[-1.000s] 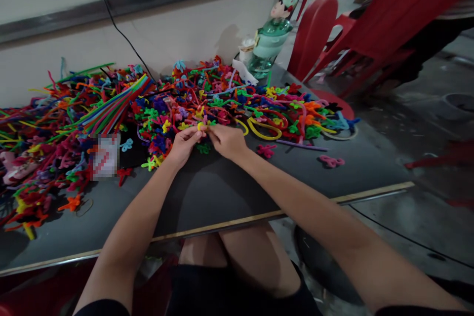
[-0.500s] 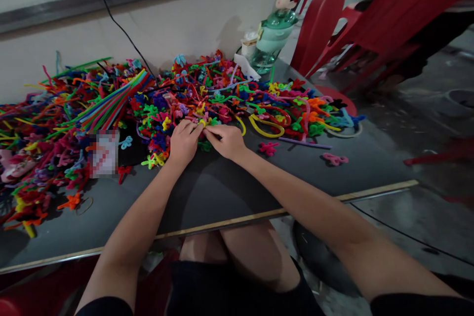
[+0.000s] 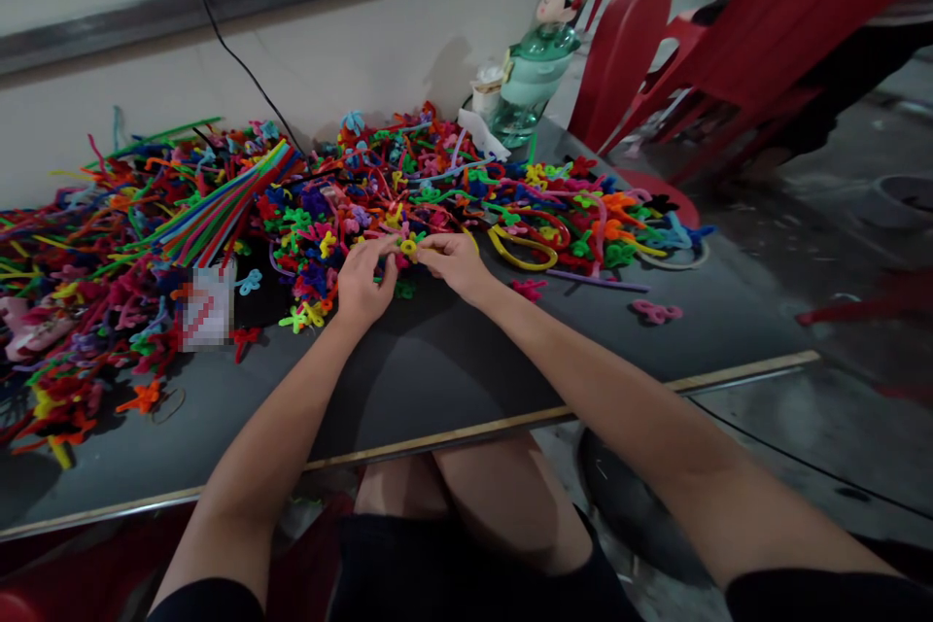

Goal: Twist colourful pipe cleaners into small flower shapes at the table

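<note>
Between my hands is a small yellow pipe cleaner (image 3: 408,246) bent into looped shapes. My right hand (image 3: 458,266) pinches it at its right side with thumb and fingertips. My left hand (image 3: 366,284) is just to its left, thumb apart from the outstretched fingers, the fingertips close to the yellow loop; whether they touch it I cannot tell. Right behind both hands lies a heap of coloured pipe cleaner pieces (image 3: 357,214), many twisted into small flower-like shapes. A pink twisted piece (image 3: 529,289) lies beside my right wrist.
A bundle of straight pipe cleaners (image 3: 225,204) rests on the heap at left. A green bottle (image 3: 535,78) stands at the back of the dark table (image 3: 437,369). Another pink piece (image 3: 656,312) lies toward the right. Red chairs (image 3: 619,58) stand beyond, with a person partly visible.
My left hand has loosened, its thumb and fingers now parted. The yellow pipe cleaner shows more, held in my right hand, which has shifted slightly to the right.
</note>
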Tool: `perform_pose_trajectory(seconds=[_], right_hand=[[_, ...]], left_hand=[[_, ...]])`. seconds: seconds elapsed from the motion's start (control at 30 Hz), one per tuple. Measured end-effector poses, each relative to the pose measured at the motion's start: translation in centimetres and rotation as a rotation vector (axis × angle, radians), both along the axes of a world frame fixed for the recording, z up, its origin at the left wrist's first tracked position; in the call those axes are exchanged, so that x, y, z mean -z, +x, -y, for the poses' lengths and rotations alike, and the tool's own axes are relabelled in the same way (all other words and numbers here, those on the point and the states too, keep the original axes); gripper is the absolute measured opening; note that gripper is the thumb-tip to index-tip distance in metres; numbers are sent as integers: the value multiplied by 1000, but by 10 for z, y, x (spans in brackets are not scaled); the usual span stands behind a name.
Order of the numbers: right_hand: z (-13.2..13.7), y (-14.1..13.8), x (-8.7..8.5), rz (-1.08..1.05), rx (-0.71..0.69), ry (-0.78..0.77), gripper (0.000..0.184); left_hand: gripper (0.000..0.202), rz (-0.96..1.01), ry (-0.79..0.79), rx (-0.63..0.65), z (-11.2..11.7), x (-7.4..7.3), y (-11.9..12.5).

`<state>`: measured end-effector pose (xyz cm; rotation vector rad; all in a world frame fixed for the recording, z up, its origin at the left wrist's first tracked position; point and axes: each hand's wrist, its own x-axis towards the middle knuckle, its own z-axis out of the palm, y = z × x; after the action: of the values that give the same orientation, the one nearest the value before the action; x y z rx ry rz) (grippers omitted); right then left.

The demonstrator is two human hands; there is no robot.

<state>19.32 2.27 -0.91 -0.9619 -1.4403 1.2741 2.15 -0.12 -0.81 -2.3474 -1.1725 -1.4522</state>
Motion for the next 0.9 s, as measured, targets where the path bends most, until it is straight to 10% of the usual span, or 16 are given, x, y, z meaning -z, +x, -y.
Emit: perform_pose_trajectory(seconds=[0.3, 0.9], right_hand=[[-7, 16, -2, -64, -541, -280, 19], [-6, 19, -2, -108, -534, -300, 30]], left_hand=[[27, -322, 67, 128, -9, 5, -15], [28, -411, 70, 62, -2, -2, -16]])
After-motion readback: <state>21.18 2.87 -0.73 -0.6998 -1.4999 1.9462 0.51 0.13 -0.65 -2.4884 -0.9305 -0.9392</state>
